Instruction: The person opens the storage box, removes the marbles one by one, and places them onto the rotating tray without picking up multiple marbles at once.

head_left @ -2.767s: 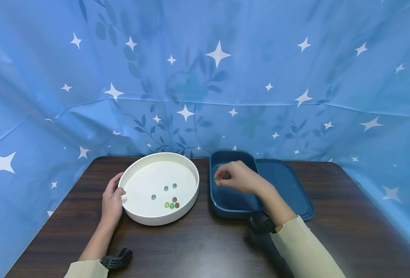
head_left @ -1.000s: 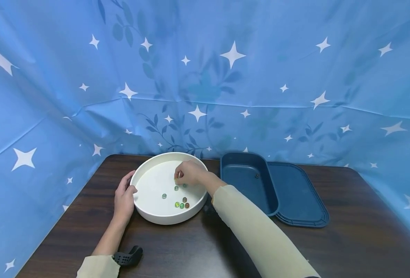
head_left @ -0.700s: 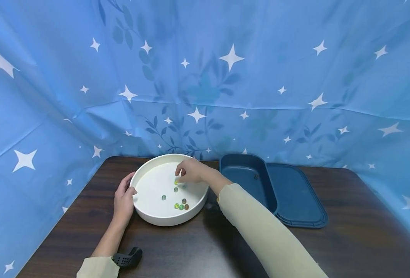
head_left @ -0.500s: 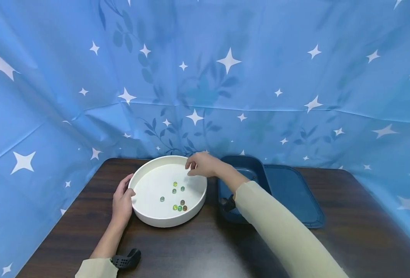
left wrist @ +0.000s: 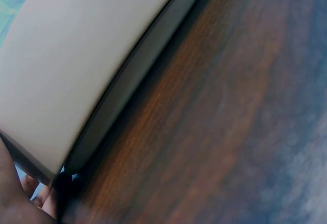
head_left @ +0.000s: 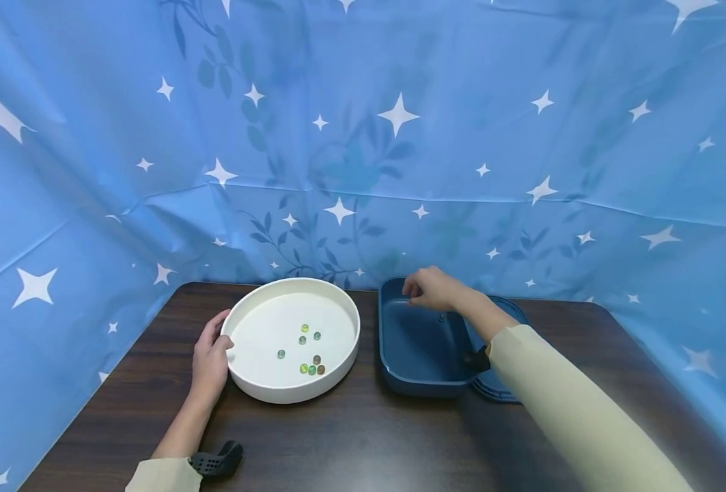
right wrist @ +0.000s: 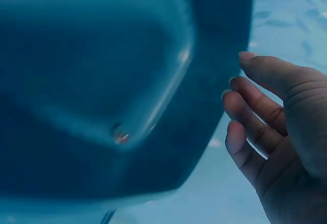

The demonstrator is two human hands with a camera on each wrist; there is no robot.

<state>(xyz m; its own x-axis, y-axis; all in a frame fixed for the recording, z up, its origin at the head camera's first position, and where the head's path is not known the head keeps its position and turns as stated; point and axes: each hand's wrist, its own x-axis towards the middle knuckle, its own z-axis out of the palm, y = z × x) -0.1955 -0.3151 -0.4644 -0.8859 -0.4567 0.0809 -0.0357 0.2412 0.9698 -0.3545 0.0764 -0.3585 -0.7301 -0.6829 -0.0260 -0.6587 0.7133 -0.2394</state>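
My left hand [head_left: 209, 362] grips the left rim of a round white tray [head_left: 252, 388], thumb over the edge; in the left wrist view the tray's outer wall [left wrist: 66, 71] fills much of the picture and only part of the hand shows. Several glass marbles [head_left: 312, 370], yellow, green, clear and brownish, lie on the tray floor. Over the back of a deep blue box [head_left: 424, 389] hovers my right hand [head_left: 436, 290], fingers loosely bent with nothing between them. One marble [right wrist: 121, 136] sits in a corner of the box, below the hand.
A blue lid [head_left: 500, 391] lies flat on the dark wooden table [head_left: 338, 444], partly beneath the box's right side and the right forearm. Behind the table hangs a blue star-patterned curtain [head_left: 363, 137].
My right hand carried a yellow-green marble from the box to the tray, let it go there, and moved back right over the box. The left hand keeps its grip on the rim.
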